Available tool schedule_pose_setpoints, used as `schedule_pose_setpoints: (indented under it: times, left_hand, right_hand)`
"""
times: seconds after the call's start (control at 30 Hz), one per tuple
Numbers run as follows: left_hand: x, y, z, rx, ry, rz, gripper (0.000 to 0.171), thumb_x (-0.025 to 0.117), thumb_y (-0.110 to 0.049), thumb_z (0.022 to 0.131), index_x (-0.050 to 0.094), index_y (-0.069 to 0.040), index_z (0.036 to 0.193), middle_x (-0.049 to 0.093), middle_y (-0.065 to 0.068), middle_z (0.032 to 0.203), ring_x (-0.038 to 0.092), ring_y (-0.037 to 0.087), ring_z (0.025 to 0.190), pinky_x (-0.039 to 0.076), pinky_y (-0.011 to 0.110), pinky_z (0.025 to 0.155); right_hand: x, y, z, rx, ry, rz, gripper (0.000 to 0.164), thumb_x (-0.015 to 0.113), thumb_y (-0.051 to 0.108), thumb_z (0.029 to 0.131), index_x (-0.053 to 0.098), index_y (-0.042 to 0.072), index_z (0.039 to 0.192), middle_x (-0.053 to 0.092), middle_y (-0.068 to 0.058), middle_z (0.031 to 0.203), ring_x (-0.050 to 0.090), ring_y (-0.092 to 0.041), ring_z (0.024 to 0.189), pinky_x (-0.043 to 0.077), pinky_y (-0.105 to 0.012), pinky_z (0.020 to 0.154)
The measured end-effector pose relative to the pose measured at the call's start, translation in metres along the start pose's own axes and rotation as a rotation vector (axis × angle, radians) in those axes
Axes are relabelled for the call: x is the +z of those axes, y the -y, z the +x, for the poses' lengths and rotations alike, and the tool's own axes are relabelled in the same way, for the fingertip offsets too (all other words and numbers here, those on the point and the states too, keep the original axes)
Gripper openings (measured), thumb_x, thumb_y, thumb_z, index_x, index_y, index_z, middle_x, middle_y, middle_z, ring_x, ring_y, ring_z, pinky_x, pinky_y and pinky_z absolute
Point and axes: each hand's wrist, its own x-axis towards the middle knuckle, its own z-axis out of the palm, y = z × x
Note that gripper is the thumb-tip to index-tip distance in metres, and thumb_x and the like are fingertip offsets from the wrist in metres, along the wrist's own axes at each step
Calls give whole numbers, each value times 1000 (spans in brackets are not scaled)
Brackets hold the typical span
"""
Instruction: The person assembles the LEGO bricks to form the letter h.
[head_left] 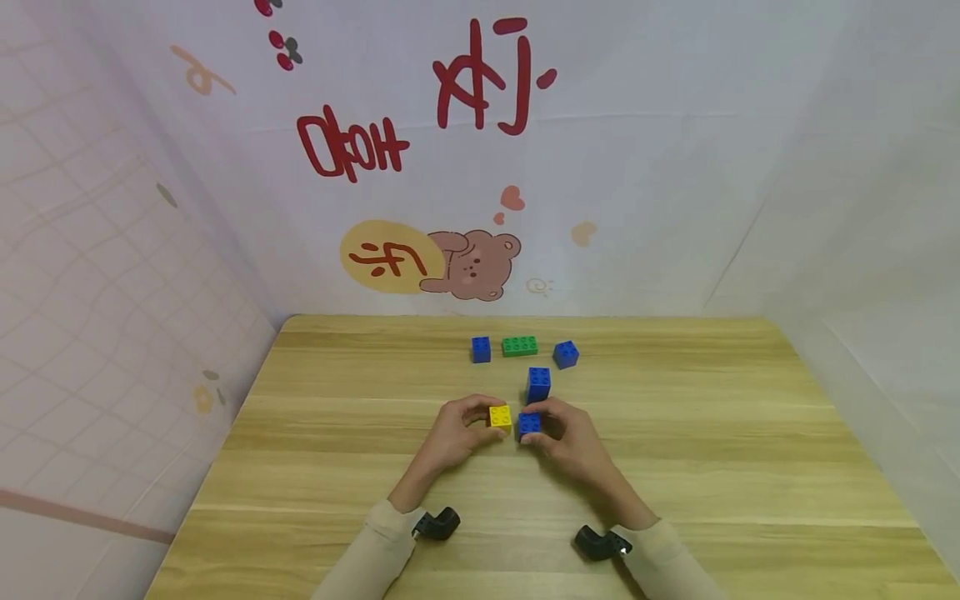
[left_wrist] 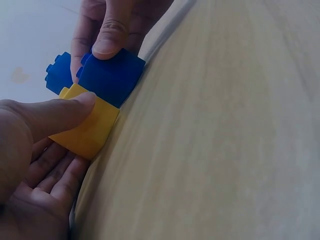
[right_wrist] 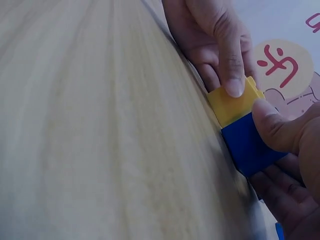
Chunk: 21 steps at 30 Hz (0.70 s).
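Note:
My left hand [head_left: 457,434] pinches a yellow building block [head_left: 500,416] between thumb and fingers, its studs facing up. Just to its right, my right hand [head_left: 568,435] grips a blue block [head_left: 529,423] the same way. A narrow gap separates the two blocks in the head view. Seen from the left wrist, the thumb lies across the near face of the yellow block [left_wrist: 90,125], and the blue block [left_wrist: 111,75] is beyond it. Right behind the right hand's fingers stands a taller blue block [head_left: 538,383], its lower part partly hidden.
Farther back on the wooden table [head_left: 360,375] lie a blue block [head_left: 481,349], a flat green block [head_left: 520,346] and another blue block [head_left: 566,354], turned at an angle. A white printed cloth [head_left: 637,167] hangs behind the table's far edge.

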Motion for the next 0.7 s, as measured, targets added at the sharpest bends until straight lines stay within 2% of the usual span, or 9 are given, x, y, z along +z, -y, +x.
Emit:
schedule_pose_setpoints:
  times: [0.1,0.27,0.4,0.7]
  left_hand:
    - [0,0,1,-8,5,3,40,81,-10,88,70,-13,126,70,9,124,71,24,113,60,23,88]
    - [-2,0,2,-5,3,7,39,82,-11,88,71,-14,125,71,7,124,71,23,113,60,27,92]
    - [-4,0,3,-9,9,6,39,82,-10,87,71,-16,124,71,5,125,70,22,114,60,28,95]
    - [-2,2,3,-19,15,-20,38,83,-10,87,72,-18,122,69,5,126,70,22,115,60,25,92]
  right_hand:
    - [0,1,1,-22,-2,-10,34,84,16,84,72,19,116,72,-8,125,67,-27,122,59,-43,99]
    - [-1,6,4,-52,6,47,34,82,13,86,71,15,118,70,-11,126,66,-32,123,60,-40,97]
    - [-4,12,6,-58,1,48,33,81,13,86,71,13,117,70,-10,124,67,-32,122,60,-38,97]
    - [-7,23,11,-72,-16,44,32,80,11,87,71,11,118,72,-7,120,69,-29,116,61,-38,96]
